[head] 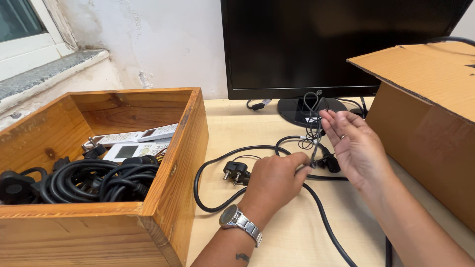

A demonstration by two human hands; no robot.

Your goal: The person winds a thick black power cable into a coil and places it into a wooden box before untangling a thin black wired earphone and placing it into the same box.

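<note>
Crate point(183, 148): varnished wood, visible grain
Box point(435, 123): matt brown cardboard
Cable point(316, 207): smooth black plastic
Watch point(240, 221): shiny metal
Worktop point(297, 237): pale smooth laminate

Hidden and cut off

The left hand point(274, 180) covers where it pinches the thin wire point(311, 118), so its grip is unclear. The monitor point(341, 44) and cardboard box point(425, 128) run past the edges; the cable point(326, 222) leaves at the bottom; the crate's point(173, 173) coiled cords point(94, 180) tangle indistinctly.
</note>
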